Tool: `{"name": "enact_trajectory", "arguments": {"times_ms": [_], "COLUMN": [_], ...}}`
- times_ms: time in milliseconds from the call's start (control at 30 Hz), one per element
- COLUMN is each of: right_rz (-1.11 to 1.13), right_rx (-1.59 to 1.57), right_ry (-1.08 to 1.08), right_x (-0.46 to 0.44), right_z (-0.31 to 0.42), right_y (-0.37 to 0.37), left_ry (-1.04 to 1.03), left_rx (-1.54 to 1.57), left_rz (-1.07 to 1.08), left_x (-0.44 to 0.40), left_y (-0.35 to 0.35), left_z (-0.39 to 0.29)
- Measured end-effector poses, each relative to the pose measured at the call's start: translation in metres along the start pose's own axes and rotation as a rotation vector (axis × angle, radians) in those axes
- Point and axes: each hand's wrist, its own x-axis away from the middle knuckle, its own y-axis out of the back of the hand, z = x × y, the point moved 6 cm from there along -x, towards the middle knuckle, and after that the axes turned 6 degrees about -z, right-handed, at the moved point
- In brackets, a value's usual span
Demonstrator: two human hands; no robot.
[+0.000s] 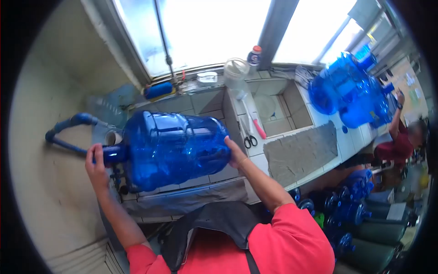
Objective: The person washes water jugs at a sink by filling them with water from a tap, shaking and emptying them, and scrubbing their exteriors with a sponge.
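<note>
A large translucent blue water jug point(175, 148) lies on its side in the air over the tiled counter, its neck pointing left. My left hand point(96, 168) grips the neck end, fingers wrapped partly around it. At the other end, my right hand point(234, 153) is pressed against the jug's base, and part of its fingers is hidden behind the plastic. Beyond the base, scissors with black handles point(250, 141) and a pink-handled tool point(259, 129) rest on the tiled divider between two basins.
Several blue jugs point(342, 86) stand on the counter at right; more point(346, 212) sit on the floor. A tiled basin point(303, 109), clear plastic pitcher point(236, 69), orange-capped bottle point(254, 55) and grey cloth point(301, 153) lie ahead. A blue pipe point(68, 123) bends at left. Another person point(394, 141) stands far right.
</note>
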Motion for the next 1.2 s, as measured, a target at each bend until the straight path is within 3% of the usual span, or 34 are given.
{"name": "enact_trajectory", "arguments": {"times_ms": [100, 133, 200, 267, 300, 333, 367, 400, 467, 567, 667, 800, 867, 1000, 1133, 1200], "right_rz": [-0.04, 0.054, 0.075, 0.089, 0.1, 0.002, -0.095, -0.086, -0.113, 0.097, -0.034, -0.183, -0.107, -0.095, -0.098, -0.112], "right_rx": [0.176, 0.258, 0.317, 0.415, 0.42, 0.375, 0.331, 0.339, 0.448, 0.562, 0.629, 0.625, 0.693, 0.95, 1.295, 1.44], "right_ry": [0.166, 0.322, 0.608, 0.796, 0.789, 0.601, 0.411, 0.402, 0.456, 0.743, 0.913, 0.571, 0.69, 0.891, 1.06, 1.137], "right_x": [0.01, 0.031, 0.057, 0.048, 0.04, 0.028, 0.021, 0.024, 0.046, 0.078, 0.063, 0.055, 0.078, 0.119, 0.161, 0.173], "right_z": [0.052, 0.075, 0.092, 0.083, 0.082, 0.079, 0.072, 0.078, 0.109, 0.132, 0.115, 0.122, 0.136, 0.163, 0.171, 0.173], "right_y": [-0.013, -0.041, -0.056, -0.044, -0.04, -0.037, -0.035, -0.039, -0.056, -0.079, -0.056, -0.058, -0.084, -0.141, -0.216, -0.234], "left_ry": [0.125, 0.142, -0.123, -0.053, -0.073, -0.087, -0.079, 0.059, 0.212, 0.115, 0.176, 0.368, 0.497, 0.721, 0.896, 0.783], "left_rx": [0.166, 0.151, 0.375, 0.517, 0.321, 0.125, 0.122, 0.172, 0.214, 0.702, 0.631, 0.419, 0.69, 0.796, 1.128, 1.302], "left_rz": [0.06, 0.043, -0.183, -0.179, -0.191, -0.195, -0.203, -0.142, -0.098, -0.167, -0.2, -0.078, -0.035, -0.039, 0.251, 0.428], "left_x": [0.005, 0.015, 0.036, 0.046, 0.045, 0.043, 0.043, 0.041, 0.041, 0.059, 0.06, 0.072, 0.09, 0.115, 0.142, 0.141], "left_y": [0.019, 0.026, 0.042, 0.037, 0.025, 0.019, 0.02, 0.017, 0.018, 0.022, -0.004, -0.037, -0.054, -0.109, -0.203, -0.222], "left_z": [0.016, 0.018, 0.006, 0.04, 0.045, 0.047, 0.049, 0.059, 0.069, 0.053, 0.109, 0.154, 0.162, 0.192, 0.232, 0.175]}}
